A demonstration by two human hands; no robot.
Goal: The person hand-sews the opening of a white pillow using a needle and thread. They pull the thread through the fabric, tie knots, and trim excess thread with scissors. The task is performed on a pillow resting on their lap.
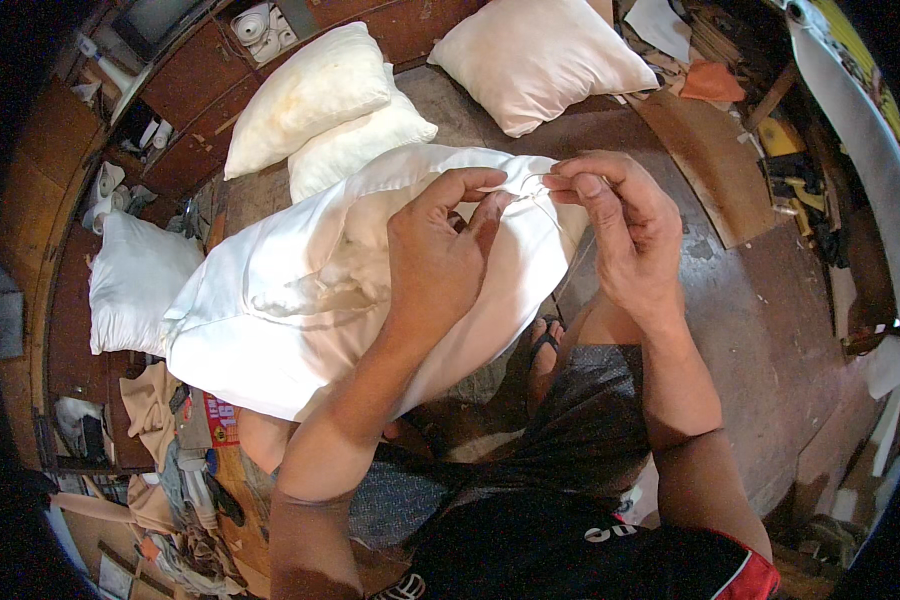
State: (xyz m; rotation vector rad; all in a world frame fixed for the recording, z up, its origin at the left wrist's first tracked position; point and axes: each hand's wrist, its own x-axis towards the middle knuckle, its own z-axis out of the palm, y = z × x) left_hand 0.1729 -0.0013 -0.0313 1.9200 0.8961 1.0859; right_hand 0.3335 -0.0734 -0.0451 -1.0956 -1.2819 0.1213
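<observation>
Across my lap lies a large white pillow (255, 370), its long seam gaping so that cream-coloured stuffing (355, 270) shows inside. My left hand (435, 245) is closed in a pinch at the far right end of the opening, thumb and forefinger on the white cloth. Just right of it, my right hand (635, 235) is closed too, thumb against the bent forefinger. A thin loop like thread (532, 181) runs at its fingertips, close over the cloth; whether a needle is there is too small to tell.
Two stacked pillows (310, 95) lie beyond the lap, another pillow (540, 60) at the far right and one (140, 280) at the left. Cardboard (710, 170) leans on the right. Crumpled cloths (155, 410) are heaped at lower left. Brown cabinets (195, 80) line the back.
</observation>
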